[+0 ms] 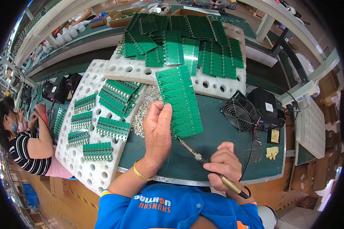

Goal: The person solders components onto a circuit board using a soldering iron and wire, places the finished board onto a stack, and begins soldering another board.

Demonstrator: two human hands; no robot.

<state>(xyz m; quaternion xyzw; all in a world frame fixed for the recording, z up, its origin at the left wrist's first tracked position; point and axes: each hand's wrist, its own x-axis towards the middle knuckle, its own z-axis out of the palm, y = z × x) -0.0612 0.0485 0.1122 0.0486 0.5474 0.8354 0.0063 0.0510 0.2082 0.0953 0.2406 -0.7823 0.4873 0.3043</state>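
Note:
A green circuit board panel (179, 101) stands tilted up over the bench, its left edge pinched by my left hand (158, 128). In my right hand (223, 166) is a soldering iron (197, 156), its tip at the panel's lower left corner. Whether the tip touches the board is too small to tell. Behind my left hand lies a clear bag of small metallic parts (141, 118). Several green boards fitted with small parts (118, 97) lie on the white foam sheet (99, 175) to the left.
A second foam sheet (214, 86) at the back carries many bare green panels (174, 45). On the right stand a round-grilled fan (239, 114), a black box (265, 107) and yellow sponge pieces (272, 152). A co-worker (28, 149) sits at the left.

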